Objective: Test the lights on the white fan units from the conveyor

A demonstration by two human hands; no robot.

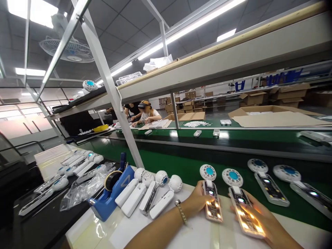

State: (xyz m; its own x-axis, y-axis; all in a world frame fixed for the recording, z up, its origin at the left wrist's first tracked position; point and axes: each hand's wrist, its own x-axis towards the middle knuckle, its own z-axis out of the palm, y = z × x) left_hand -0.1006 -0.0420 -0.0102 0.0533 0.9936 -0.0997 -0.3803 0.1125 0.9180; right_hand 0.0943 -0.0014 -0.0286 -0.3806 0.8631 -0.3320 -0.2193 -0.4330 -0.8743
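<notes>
My left hand is closed around a white handheld fan, its thumb pressed on the open handle. The circuit board shows inside, with warm lights glowing along it. In my right hand is a second handheld fan, also open-faced and lit orange at the lower end. Both have round vented heads with turquoise centres, tilted away from me over the belt. Right of them, two more open fans lie on the green conveyor belt. Several closed white fans lie in a row to the left.
A blue tape dispenser and crumpled clear plastic stand left of the row. More fans cover a black surface. A slanted metal post and overhead shelf frame the belt. Co-workers sit across it.
</notes>
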